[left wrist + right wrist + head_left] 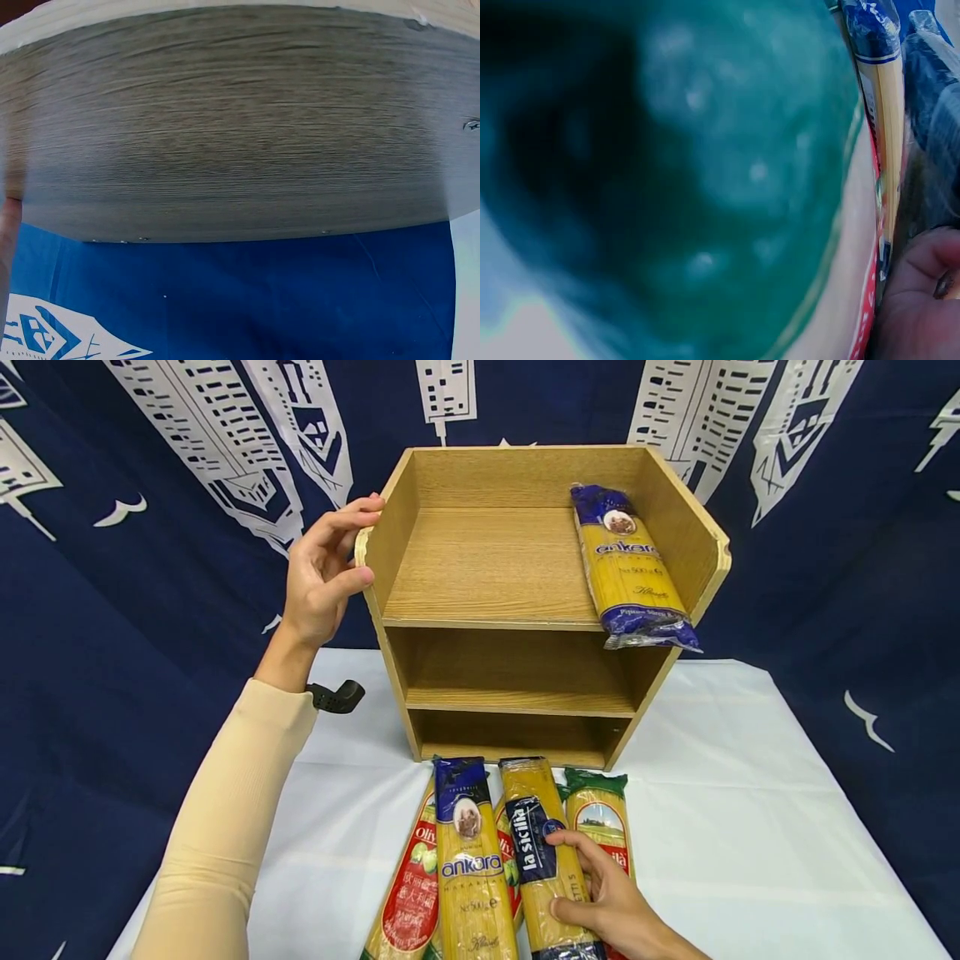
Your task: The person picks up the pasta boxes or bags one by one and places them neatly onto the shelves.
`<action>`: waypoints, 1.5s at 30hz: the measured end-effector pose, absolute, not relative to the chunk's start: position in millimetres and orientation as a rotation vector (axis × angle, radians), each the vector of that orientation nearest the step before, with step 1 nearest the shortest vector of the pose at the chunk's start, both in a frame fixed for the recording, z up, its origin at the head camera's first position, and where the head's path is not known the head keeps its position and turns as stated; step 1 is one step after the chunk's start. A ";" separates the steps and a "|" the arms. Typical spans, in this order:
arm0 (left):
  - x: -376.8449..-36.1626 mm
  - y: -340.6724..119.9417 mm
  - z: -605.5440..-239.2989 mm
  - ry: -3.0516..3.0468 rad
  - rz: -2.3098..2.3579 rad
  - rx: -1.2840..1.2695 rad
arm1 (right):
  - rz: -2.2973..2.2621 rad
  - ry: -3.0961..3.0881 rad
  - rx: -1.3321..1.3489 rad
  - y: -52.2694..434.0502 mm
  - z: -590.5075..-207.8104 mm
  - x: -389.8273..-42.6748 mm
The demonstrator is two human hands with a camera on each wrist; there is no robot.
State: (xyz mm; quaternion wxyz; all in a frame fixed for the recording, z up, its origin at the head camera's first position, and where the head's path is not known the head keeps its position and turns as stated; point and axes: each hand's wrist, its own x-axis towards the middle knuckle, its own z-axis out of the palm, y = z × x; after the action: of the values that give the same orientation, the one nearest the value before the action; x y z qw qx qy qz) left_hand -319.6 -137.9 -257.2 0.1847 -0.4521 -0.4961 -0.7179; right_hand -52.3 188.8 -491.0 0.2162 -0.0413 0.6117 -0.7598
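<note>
At about six o'clock in the head view, the right hand (611, 902) lies on the La Sicilia spaghetti packet (542, 860), its fingers (581, 852) curled over the packet's right edge and its thumb pressed on the wrapper lower down — a loose grip around the packet. This packet lies flat on the tabletop (750, 827), lengthwise toward the viewer, just in front of the wooden shelf unit (525, 602). Touching it at nine o'clock is an Ankara packet (471, 868), and beyond that, partly tucked underneath, a red-labelled packet (411, 893). At three o'clock of the held packet lies a green-topped packet (603, 818), partly covered by the hand. The right wrist view is mostly a green blur, with a strip of packet (881, 112) and a bit of the hand at four o'clock.

The left hand (322, 572) is at ten o'clock, against the shelf unit's left side panel near its top front corner — fingers relaxed and slightly spread, fingertips and thumb touching the panel's edge. The left wrist view shows only that panel's wood grain (240, 127) close up, above blue cloth.

On the shelf unit's top level, toward two o'clock, a second Ankara packet (630, 568) lies along the right wall, its near end hanging over the front edge. A blue backdrop with white buildings (150, 527) hangs behind.
</note>
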 end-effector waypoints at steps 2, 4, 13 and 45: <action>-320.1 -137.5 -257.2 -1.397 -2.022 -1.275 | -2.113 1.688 -0.103 189.1 -490.8 -51.2; -320.5 -137.2 -257.0 -1.392 -2.018 -1.275 | -2.117 1.694 -0.111 189.6 -489.8 -50.2; -320.5 -136.9 -257.7 -1.378 -2.026 -1.271 | -2.200 1.685 -0.368 192.1 -483.2 -46.8; -320.9 -137.3 -258.5 -1.372 -2.026 -1.287 | -2.329 1.690 -0.666 195.6 -390.1 -28.0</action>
State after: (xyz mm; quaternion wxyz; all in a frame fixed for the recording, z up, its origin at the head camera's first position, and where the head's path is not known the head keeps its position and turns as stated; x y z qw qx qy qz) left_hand -320.9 -137.3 -258.5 0.1872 -0.4574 -0.4876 -0.7197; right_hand -28.0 195.6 -390.1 0.0939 -0.2245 0.5696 -0.7851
